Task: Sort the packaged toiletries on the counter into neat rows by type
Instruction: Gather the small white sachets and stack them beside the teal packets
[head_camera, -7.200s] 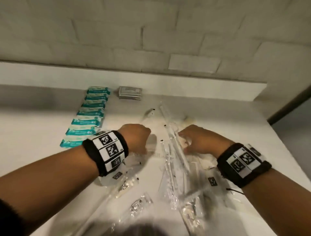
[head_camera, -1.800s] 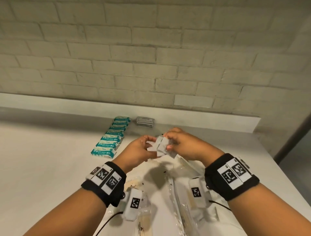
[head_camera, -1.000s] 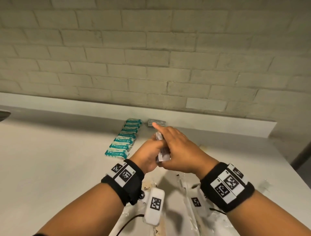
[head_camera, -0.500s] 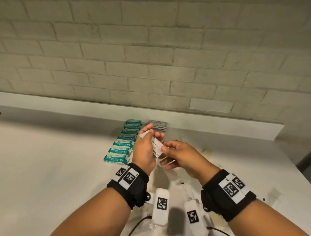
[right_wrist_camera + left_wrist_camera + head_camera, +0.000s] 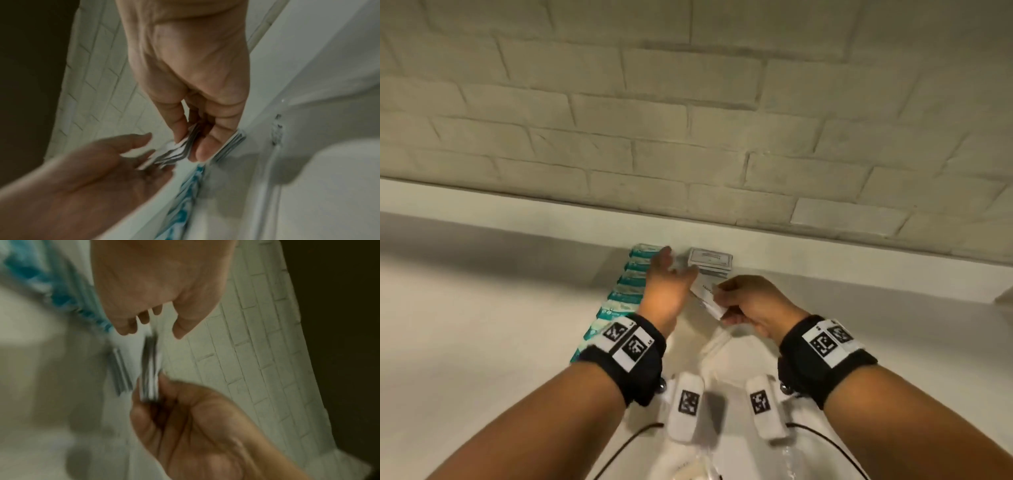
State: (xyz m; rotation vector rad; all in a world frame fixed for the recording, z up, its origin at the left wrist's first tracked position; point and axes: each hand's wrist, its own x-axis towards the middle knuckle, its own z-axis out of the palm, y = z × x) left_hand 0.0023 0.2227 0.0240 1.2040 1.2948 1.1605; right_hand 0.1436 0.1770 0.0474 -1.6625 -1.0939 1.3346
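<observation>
Our right hand (image 5: pixel 751 303) pinches a fanned bundle of flat white sachets (image 5: pixel 707 297), squared for stacking; our left hand (image 5: pixel 666 286) hovers, fingers relaxed.

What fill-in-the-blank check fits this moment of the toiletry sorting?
1. The right hand pinches a stack of flat white ____.
2. The left hand holds ____.
3. The teal packets lie in a ____ running toward the wall.
4. The grey packet stack lies ____ of the teal packets.

Missing: packets; nothing; row; right
</observation>
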